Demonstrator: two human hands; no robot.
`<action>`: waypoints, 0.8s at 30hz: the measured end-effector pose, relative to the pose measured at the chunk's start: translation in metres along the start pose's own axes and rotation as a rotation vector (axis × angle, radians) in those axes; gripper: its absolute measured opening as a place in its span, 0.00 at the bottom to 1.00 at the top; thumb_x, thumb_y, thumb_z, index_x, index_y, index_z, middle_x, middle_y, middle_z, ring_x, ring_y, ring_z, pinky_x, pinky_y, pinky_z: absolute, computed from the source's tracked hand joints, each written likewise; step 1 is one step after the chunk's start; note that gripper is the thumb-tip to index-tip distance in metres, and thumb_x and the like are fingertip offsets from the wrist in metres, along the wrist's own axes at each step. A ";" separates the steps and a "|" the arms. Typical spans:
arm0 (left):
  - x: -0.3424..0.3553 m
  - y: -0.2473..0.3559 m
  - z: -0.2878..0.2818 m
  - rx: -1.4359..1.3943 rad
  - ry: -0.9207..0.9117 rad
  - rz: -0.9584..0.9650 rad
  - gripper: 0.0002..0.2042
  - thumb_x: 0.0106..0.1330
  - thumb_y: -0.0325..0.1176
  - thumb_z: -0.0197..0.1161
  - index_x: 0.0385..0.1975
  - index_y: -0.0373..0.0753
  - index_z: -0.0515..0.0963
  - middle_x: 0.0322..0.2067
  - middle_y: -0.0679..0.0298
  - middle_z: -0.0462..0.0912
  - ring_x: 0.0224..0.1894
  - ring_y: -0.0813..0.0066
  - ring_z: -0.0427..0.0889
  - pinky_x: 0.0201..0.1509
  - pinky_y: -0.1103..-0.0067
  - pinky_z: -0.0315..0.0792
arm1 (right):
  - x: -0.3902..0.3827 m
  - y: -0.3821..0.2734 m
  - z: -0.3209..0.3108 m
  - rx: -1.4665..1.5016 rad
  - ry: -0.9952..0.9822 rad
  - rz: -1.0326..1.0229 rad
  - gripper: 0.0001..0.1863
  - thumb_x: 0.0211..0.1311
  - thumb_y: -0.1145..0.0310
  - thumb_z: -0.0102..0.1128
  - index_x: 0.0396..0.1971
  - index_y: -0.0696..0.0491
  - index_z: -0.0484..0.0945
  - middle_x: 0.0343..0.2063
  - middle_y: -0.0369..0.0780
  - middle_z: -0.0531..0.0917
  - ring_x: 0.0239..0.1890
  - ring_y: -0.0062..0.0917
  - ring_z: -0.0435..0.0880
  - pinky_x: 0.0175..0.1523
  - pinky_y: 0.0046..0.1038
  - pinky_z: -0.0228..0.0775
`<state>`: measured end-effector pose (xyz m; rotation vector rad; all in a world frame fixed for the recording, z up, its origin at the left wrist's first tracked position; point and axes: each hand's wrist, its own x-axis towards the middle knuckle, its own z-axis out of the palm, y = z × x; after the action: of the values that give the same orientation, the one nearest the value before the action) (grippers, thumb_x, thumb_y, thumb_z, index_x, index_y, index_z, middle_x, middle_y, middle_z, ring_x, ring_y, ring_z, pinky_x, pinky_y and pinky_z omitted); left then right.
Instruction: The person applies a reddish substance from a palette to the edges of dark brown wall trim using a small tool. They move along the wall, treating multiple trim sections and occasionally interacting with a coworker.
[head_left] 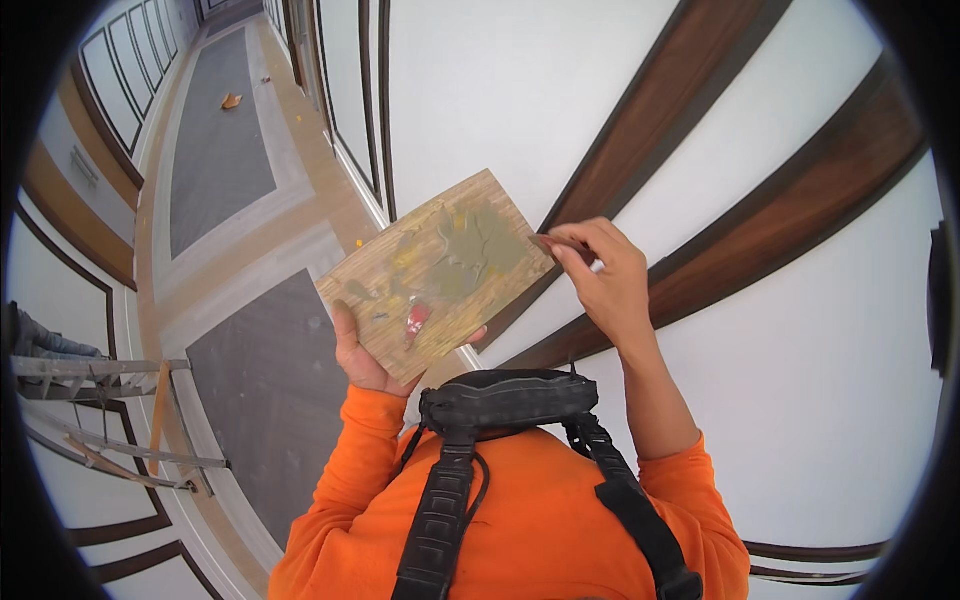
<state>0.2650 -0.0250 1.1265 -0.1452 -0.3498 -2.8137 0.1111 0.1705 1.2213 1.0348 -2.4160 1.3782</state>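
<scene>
My left hand (352,355) supports a rectangular wooden board (455,318) from below, its thumb along the near left edge. Greenish-grey putty (468,255) is smeared thickly over the far right part of the board. Smaller yellowish and grey patches lie about it, with a red and white smear (417,318) lower down. My right hand (612,280) pinches a small flat scraper (556,245), reddish-brown where it shows, at the board's right edge. Fingers cover much of this tool. Behind it runs a dark brown wooden moulding (640,130) on the white wall.
A second brown moulding (740,245) crosses the white wall (790,400) on the right. To the left stands a metal ladder (110,366), with a denim-clad leg (50,338) of another person beside it. A crumpled orange-brown scrap (232,101) lies on the grey corridor floor (222,170).
</scene>
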 end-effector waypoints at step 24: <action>0.012 0.003 -0.006 0.093 -0.022 -0.034 0.47 0.69 0.73 0.36 0.76 0.39 0.48 0.72 0.43 0.56 0.71 0.36 0.61 0.66 0.38 0.66 | 0.041 0.008 0.022 0.093 -0.106 0.100 0.08 0.63 0.72 0.64 0.40 0.52 0.88 0.34 0.37 0.85 0.34 0.24 0.84 0.43 0.25 0.75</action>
<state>0.2545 -0.0328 1.1225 -0.1509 -0.4912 -2.8247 0.0796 0.1352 1.2221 1.0467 -2.5327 1.5179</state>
